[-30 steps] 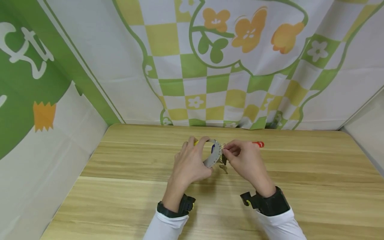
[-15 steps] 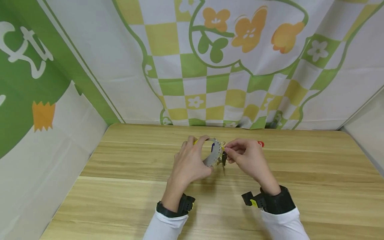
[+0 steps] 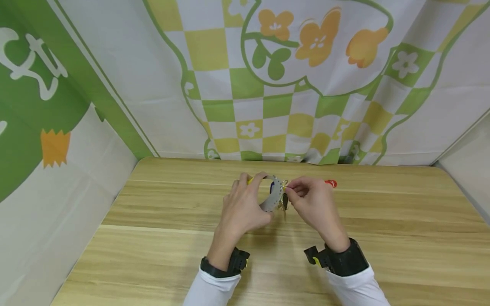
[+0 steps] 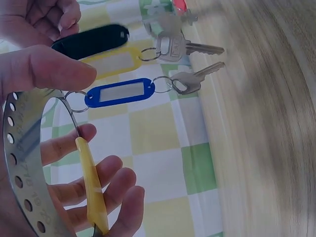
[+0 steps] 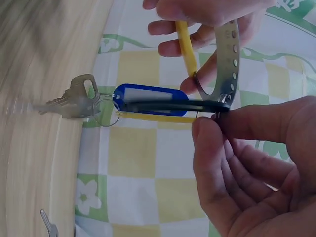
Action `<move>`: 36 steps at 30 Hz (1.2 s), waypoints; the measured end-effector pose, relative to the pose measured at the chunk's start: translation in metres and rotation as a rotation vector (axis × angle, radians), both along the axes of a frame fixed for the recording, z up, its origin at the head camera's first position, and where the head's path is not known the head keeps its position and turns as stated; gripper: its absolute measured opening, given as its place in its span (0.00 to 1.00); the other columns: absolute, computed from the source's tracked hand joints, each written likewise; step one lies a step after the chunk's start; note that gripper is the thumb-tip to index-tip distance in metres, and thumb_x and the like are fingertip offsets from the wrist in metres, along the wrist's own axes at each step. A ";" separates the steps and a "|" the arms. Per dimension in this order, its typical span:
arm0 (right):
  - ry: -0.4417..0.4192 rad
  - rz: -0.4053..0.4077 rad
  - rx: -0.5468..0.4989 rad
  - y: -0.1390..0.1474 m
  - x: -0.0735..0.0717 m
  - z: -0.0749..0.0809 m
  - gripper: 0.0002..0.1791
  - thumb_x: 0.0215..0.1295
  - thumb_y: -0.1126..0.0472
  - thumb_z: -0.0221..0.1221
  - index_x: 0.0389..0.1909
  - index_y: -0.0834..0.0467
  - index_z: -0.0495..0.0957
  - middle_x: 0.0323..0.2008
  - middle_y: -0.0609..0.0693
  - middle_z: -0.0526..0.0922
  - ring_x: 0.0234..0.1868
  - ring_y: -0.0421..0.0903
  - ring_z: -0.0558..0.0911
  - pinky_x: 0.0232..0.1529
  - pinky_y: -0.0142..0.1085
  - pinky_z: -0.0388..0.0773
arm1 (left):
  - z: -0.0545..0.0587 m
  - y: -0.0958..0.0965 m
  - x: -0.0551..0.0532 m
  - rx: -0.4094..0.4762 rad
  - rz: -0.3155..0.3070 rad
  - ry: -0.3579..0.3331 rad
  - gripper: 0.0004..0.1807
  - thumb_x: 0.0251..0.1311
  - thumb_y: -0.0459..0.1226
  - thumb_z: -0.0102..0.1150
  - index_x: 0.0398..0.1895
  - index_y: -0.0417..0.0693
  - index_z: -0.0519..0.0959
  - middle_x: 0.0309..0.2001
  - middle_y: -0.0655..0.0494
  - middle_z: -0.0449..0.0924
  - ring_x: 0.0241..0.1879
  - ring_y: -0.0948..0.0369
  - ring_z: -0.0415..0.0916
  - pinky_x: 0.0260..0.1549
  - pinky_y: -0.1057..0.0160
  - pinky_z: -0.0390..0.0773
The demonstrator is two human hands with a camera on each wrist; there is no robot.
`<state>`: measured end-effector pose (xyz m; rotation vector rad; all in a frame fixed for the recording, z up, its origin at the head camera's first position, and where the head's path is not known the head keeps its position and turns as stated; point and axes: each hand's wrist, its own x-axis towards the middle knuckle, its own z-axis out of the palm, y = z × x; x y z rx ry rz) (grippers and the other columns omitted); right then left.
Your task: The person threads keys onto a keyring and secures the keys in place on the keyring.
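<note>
My left hand (image 3: 243,208) grips a flat metal key ring (image 3: 274,197) with a row of holes and a yellow handle (image 4: 90,182). Blue (image 4: 118,102), yellow (image 4: 114,61) and black (image 4: 91,42) key tags hang from its rim side, with silver keys (image 4: 187,83) on them. At that rim, my right hand (image 3: 315,199) pinches the black tag's end between thumb and index finger; the right wrist view has this tag edge-on. Its small split ring is mostly hidden by the fingertips. The key on the black tag is blurred.
A red key tag (image 3: 332,183) lies on the wooden table (image 3: 160,246) beyond my right hand, partly covered by it. One loose-looking key (image 5: 49,224) shows at the right wrist view's lower edge. A patterned curtain (image 3: 245,114) hangs behind the table.
My right hand shifts slightly right, then back left, staying at the metal ring's rim. The hanging tags and keys swing. My left hand keeps its grip in nearly the same place.
</note>
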<state>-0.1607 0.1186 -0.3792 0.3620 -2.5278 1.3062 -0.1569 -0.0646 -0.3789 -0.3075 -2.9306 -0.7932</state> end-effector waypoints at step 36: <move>0.210 0.059 0.165 0.001 -0.002 -0.003 0.05 0.58 0.74 0.63 0.31 0.63 0.86 0.25 0.51 0.84 0.25 0.41 0.81 0.28 0.38 0.79 | -0.001 -0.001 0.000 -0.014 -0.008 0.010 0.50 0.35 0.43 0.77 0.71 0.61 0.70 0.58 0.43 0.71 0.47 0.49 0.73 0.29 0.51 0.74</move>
